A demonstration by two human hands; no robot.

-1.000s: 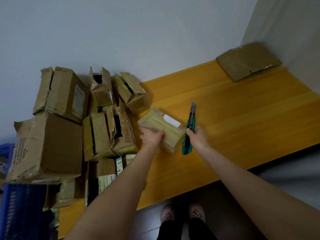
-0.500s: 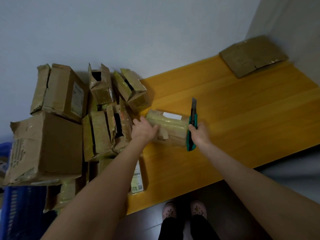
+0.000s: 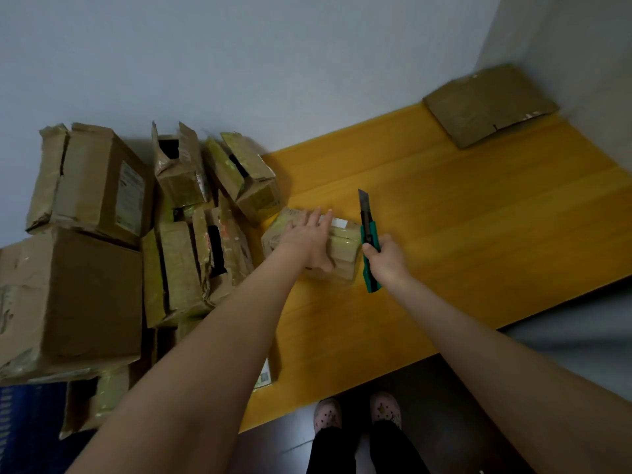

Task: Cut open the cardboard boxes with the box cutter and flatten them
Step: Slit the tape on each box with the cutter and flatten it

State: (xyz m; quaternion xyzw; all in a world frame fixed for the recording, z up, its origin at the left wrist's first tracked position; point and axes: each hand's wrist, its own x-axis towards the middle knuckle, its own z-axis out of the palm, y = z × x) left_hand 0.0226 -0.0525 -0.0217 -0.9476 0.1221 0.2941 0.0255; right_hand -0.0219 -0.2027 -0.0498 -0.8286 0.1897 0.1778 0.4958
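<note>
The fingers (image 3: 319,218) of the left hand (image 3: 309,239) are lying straight and close together across the top of the small box (image 3: 345,242), pressing on it, while the thumb is hanging down its near face. The right hand (image 3: 386,263) is clamping its curled fingers (image 3: 371,249) round the green handle of the box cutter (image 3: 369,241). The blade is sticking out and pointing away from the person, just beside the box's right end; whether it is touching the cardboard cannot be told.

The small box, wrapped in yellowish tape with a white label on top, is sitting on the yellow wooden bench (image 3: 461,254), near its middle. Just to its left, a pile of boxes (image 3: 102,241), several with torn flaps gaping open, is crowding the bench against the pale wall (image 3: 273,63). A flattened box (image 3: 489,104) is lying in the far right corner. A blue crate (image 3: 24,422) is showing at the lower left, and pink shoes (image 3: 355,412) are standing on the dark floor below the bench edge.
</note>
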